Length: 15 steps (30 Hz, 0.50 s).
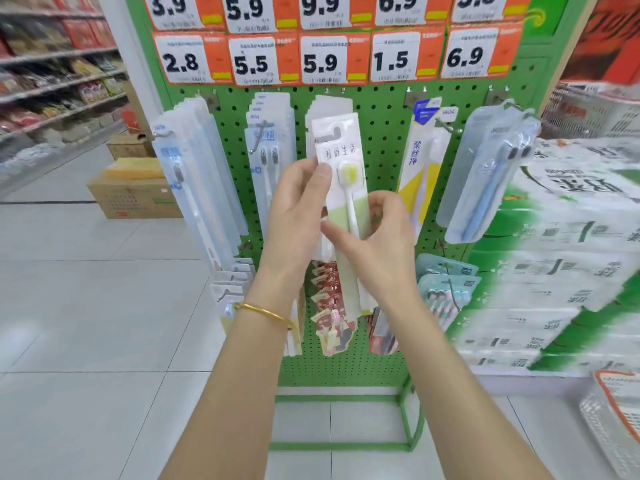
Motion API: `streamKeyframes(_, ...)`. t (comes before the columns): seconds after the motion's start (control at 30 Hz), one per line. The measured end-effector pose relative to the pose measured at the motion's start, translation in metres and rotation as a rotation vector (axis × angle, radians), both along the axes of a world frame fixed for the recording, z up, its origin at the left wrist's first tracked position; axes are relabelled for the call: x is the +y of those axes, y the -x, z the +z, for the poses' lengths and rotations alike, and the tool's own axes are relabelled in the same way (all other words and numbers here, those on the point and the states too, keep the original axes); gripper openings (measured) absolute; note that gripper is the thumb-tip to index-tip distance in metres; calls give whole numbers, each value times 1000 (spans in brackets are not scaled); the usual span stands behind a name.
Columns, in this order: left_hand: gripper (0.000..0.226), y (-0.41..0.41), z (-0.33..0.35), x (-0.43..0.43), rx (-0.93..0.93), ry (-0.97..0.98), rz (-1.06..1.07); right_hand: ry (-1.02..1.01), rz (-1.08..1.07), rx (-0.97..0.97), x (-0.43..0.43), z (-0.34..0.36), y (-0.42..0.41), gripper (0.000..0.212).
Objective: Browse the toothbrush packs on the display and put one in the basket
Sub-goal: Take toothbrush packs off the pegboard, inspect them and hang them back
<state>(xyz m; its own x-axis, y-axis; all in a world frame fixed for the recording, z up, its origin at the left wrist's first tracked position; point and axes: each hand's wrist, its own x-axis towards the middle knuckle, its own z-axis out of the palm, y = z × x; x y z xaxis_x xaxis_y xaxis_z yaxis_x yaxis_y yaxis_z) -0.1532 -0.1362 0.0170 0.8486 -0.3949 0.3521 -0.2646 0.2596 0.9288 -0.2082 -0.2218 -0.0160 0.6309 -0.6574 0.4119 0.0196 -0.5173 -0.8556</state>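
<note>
Left hand (298, 209), right hand (379, 237), one pinched toothbrush pack (341, 150), ten price tags (322, 58)

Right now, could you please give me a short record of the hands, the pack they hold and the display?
left hand: grips the upper left edge of the toothbrush pack, thumb on its front
right hand: fingers curled round the pack's lower part
toothbrush pack: white and green card, yellow-bristled brush, upright before the middle column
display: green pegboard, hanging packs, price tags above
basket: partly in view at lower right, pack not yet in it
</note>
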Motion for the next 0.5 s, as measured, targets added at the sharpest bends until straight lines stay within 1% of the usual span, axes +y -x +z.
streamKeyframes(0.07, 15, -8, 0, 2, -44, -9, 32, 45, -61, 4, 5, -1, -13, 56)
streamKeyframes(0.27, 16, -28, -5, 8, -98, -63, 74, 74, -153, 7, 14, -9, -38, 57)
streamKeyframes(0.5, 33, -38, -8, 7, -184, -161, 137, 103, -234, -49, 14, -24, -70, 60)
